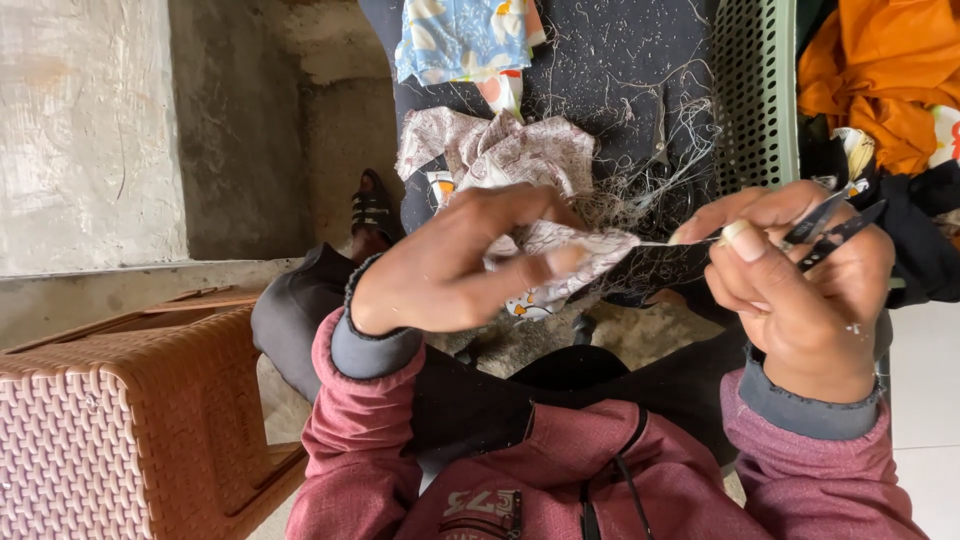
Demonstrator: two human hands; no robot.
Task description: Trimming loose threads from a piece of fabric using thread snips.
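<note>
concrete floor below; left hand (450, 265) pinches patterned cloth (560, 255), right hand (800, 290) grips probably thread snips (830, 225).

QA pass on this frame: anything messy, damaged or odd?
Yes: loose thread clippings litter the dark cloth over the lap, tangled thickest beside the green perforated basket. The left hand pinches a patterned fabric piece; the right hand holds thread snips. No visible damage.

We see our left hand (450, 265) pinching patterned cloth (510, 160) at its edge, while our right hand (800, 290) grips dark snips (835, 225) beside it. Loose threads (650, 190) litter the dark lap. A woven stool (130, 420) stands at our left.
</note>
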